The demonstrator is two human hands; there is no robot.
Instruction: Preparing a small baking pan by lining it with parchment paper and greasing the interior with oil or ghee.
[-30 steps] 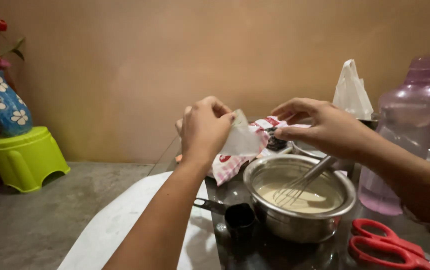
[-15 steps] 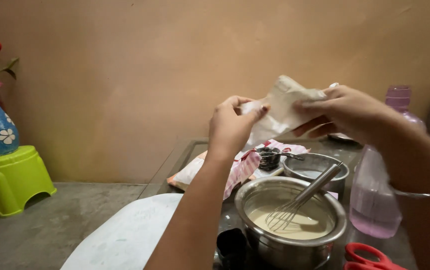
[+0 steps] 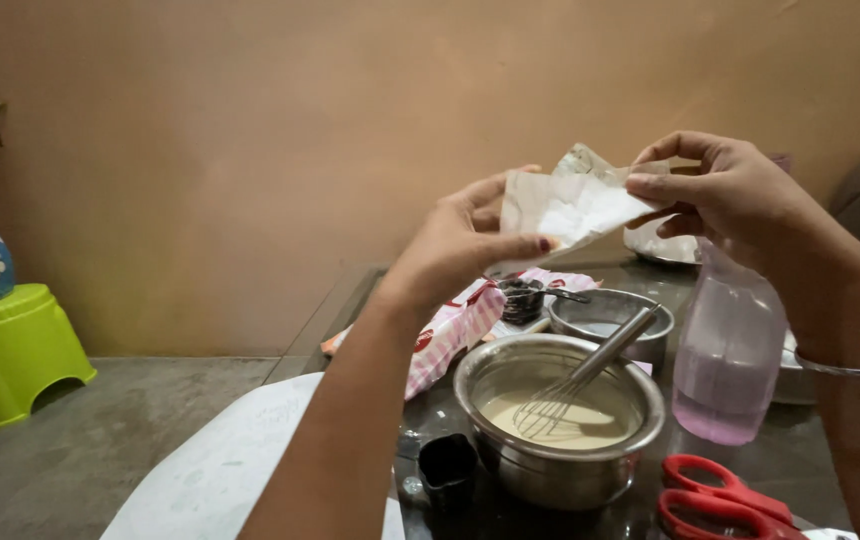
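- Both hands hold one small white paper packet [image 3: 572,205] up in the air above the counter [image 3: 810,470], well above the steel bowl [image 3: 560,425].
- The left hand [image 3: 460,245] pinches the packet's near edge between thumb and fingers at about 9 o'clock on the packet; the right hand [image 3: 725,195] grips the far edge at about 3 o'clock with fingertips closed on it.
- The packet looks crumpled and creased, its top corner ragged and standing up at 12 o'clock. I cannot tell whether it is torn open or how much is left inside.
- As for progress, my judgement is that the mixing is well begun: the bowl holds a pale, smooth batter [image 3: 550,422] and a wire whisk [image 3: 575,385] leans in it, handle pointing toward 1 o'clock. Nothing is seen pouring out of the packet, so its contents appear not yet added.
- Around the bowl: a small black cup [image 3: 447,465] just beside it at 8 o'clock, a second smaller steel bowl [image 3: 610,318] behind it at 12 o'clock, a pink-and-white patterned bag [image 3: 450,335] at 10 o'clock, a pale pink plastic bottle [image 3: 730,350] at 3 o'clock, and red-handled scissors [image 3: 725,500] at 4 o'clock.
- A white sheet [image 3: 230,465] lies at 8 o'clock; a green stool [image 3: 5,350] stands well apart at 9 o'clock.
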